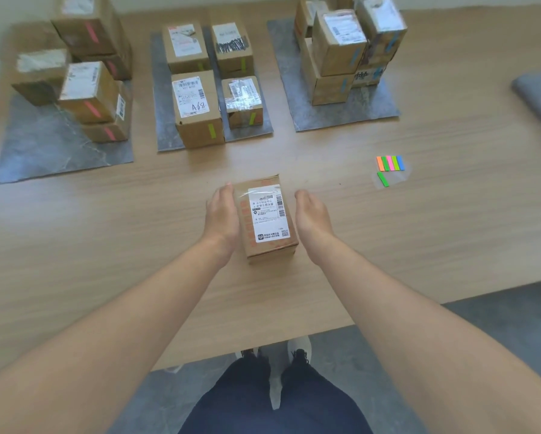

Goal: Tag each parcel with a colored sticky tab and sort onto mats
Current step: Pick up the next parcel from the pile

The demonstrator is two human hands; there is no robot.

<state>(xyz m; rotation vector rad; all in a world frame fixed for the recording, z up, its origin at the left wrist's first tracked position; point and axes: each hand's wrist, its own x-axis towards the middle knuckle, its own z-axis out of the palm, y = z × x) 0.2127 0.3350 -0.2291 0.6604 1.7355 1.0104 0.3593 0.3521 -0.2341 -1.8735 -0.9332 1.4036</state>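
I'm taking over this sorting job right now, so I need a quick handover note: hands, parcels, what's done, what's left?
The left hand is open, flat against the left side of the loose parcel. The right hand is open beside its right side; I can't tell if it touches.
Done: pink-tabbed parcels on the left mat, green-tabbed parcels on the middle mat, blue-tabbed parcels on the right mat.
Left: the loose parcel shows no tab. The sticky tabs lie to its right. Tag it, then put it on the matching mat.
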